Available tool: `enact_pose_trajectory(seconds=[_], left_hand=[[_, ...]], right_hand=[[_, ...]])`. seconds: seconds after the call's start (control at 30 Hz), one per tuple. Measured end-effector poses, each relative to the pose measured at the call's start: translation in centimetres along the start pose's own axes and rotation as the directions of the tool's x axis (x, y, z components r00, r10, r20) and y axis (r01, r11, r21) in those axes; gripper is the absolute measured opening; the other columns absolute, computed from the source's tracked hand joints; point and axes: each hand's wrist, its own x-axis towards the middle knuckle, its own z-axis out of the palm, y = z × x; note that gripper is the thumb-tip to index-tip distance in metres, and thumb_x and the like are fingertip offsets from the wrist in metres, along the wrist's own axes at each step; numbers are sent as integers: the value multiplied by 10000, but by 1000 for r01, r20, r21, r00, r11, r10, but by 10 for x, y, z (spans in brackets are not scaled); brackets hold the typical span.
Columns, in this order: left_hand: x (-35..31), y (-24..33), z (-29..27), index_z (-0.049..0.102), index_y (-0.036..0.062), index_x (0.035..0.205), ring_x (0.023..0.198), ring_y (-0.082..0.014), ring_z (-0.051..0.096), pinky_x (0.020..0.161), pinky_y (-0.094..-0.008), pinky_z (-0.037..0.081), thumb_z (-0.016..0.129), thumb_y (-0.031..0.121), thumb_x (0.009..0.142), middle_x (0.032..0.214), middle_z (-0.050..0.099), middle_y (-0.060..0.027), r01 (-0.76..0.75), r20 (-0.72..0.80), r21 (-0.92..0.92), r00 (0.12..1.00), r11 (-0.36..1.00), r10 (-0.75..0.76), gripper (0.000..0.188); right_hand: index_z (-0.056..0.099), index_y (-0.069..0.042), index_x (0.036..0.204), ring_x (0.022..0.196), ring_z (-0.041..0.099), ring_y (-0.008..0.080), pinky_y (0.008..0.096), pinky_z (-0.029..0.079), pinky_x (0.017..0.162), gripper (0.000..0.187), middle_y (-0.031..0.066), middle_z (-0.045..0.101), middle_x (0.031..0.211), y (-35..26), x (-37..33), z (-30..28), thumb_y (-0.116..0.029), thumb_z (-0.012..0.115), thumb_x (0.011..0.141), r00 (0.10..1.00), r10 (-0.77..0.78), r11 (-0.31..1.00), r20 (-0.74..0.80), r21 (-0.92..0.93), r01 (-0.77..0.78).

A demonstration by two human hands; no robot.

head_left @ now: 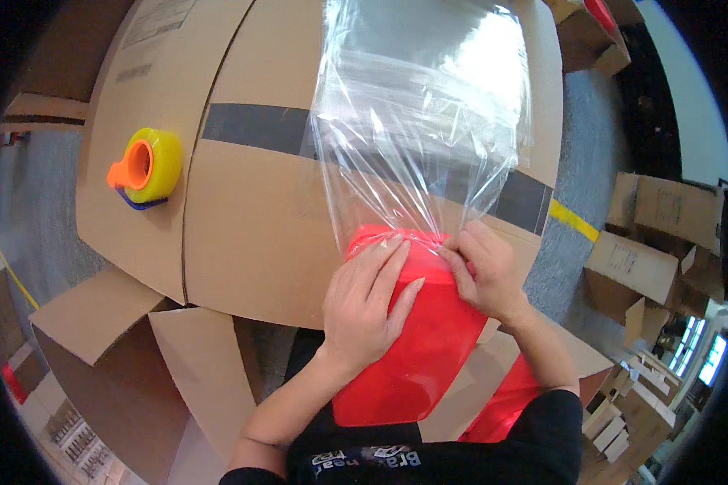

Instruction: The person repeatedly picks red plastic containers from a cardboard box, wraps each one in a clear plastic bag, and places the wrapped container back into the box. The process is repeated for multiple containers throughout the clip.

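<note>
A flat, glossy red plastic piece with rounded corners lies in front of me, its near end by my shirt. Its exact kind I cannot tell. The far end meets the gathered near edge of a clear plastic bag, which lies stretched away over the cardboard. My left hand is bent over the red piece at the bag's edge, its thumb on the red surface. Closed at the piece's far right corner, my right hand pinches the bag's edge. The undersides of both hands are hidden.
The large cardboard box beneath has a dark tape strip. A yellow tape roll in an orange-handled dispenser lies on its left side. An open carton stands near left. More red pieces sit near right; several cartons stand beyond.
</note>
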Motion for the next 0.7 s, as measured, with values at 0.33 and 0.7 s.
enact_pose_trajectory(seconds=[0.33,0.7], left_hand=[[1,-8,1,709,93,842,738,-228,592,653,-338,476,842,53,601,803,630,-59,-161,-87,89,982,983,169,278],[-10,13,-16,582,76,957,851,-261,578,723,-356,460,820,44,626,913,587,-80,-33,-47,128,998,991,39,409]], right_hand=[[623,-67,829,661,566,164,295,456,547,139,27,548,730,11,-14,5,-124,678,715,861,-493,870,-122,-69,488],[645,-59,876,699,548,116,238,424,555,216,-11,550,751,3,-17,13,-160,620,687,805,-536,844,-255,-204,497]])
